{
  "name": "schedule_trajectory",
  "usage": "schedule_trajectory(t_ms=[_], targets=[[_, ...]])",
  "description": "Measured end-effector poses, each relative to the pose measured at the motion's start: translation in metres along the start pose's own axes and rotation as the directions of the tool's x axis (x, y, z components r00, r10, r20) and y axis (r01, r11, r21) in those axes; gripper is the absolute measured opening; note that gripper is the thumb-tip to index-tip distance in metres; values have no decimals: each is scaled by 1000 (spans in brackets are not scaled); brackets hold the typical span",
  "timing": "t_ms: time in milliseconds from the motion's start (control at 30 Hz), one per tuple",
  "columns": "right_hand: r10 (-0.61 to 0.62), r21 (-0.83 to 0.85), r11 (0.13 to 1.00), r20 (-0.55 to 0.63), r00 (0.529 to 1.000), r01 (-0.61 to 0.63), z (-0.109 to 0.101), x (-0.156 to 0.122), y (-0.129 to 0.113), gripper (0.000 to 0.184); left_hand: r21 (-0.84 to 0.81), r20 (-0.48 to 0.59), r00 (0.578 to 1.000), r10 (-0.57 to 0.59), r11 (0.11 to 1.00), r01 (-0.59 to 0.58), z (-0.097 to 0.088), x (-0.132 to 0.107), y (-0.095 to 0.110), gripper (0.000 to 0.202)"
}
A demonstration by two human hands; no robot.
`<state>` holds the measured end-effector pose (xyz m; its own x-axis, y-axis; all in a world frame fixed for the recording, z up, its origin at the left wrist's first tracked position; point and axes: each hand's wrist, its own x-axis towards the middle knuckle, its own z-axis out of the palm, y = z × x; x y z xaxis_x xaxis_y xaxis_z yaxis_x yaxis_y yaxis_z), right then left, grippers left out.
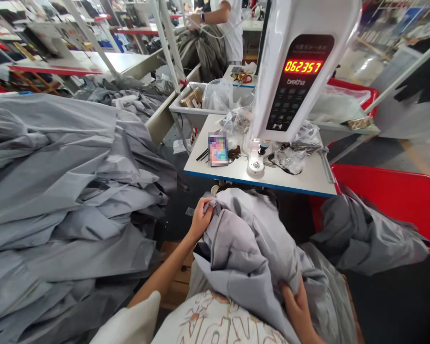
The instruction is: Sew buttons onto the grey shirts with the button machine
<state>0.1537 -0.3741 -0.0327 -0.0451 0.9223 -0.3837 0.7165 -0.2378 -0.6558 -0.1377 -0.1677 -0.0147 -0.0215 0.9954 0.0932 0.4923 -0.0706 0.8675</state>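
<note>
A grey garment (251, 248) lies bunched across my lap, its folds rising toward the front edge of the machine table. My left hand (202, 217) is closed on the garment's upper left edge, with the cloth pinched between thumb and fingers. Lower down on the right, my right hand (296, 301) grips the same cloth; some of its fingers are hidden in the folds. Beyond the garment stands a white press machine (304, 71) with a red lit counter. Its round lower die (256, 165) sits on the white table (200, 165).
A tall heap of grey garments (71, 200) fills the left side. At right, more grey cloth (372, 234) hangs over a red bin (397, 191). Plastic bags of small parts (290, 157) lie on the table. Scissors (244, 77) and another person (229, 28) are behind.
</note>
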Motion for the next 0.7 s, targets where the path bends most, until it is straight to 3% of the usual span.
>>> schedule_trajectory(t_ms=[67,133,167,200,267,467,500,567,633,700], targets=[[90,-3,996,-38,995,-90,14,-4,-3,53,95,233,972,18,995,-41,3,25,0,20],[112,-72,992,86,990,-106,23,8,-12,55,237,470,877,-96,971,-21,10,42,-5,18],[112,-124,988,159,981,-93,26,17,-18,55,296,536,829,-161,955,-6,16,49,-7,16],[111,-173,982,212,971,-74,28,25,-25,56,331,569,796,-206,944,8,25,55,-8,16],[88,-207,978,282,955,-29,30,38,-35,58,332,588,776,-229,943,27,50,65,-6,25],[-131,56,991,361,923,119,29,25,-40,57,356,645,690,-329,928,110,145,85,13,86],[-130,59,992,379,916,116,26,20,-40,54,355,651,682,-332,928,113,156,85,16,88],[-96,22,995,409,908,95,11,11,-42,47,323,663,685,-303,941,104,168,82,22,72],[-92,-8,994,424,901,106,-17,8,-47,41,276,648,719,-250,958,84,168,74,31,51],[-159,24,986,423,892,165,-54,11,-52,34,218,606,779,-164,975,35,156,60,43,41]])
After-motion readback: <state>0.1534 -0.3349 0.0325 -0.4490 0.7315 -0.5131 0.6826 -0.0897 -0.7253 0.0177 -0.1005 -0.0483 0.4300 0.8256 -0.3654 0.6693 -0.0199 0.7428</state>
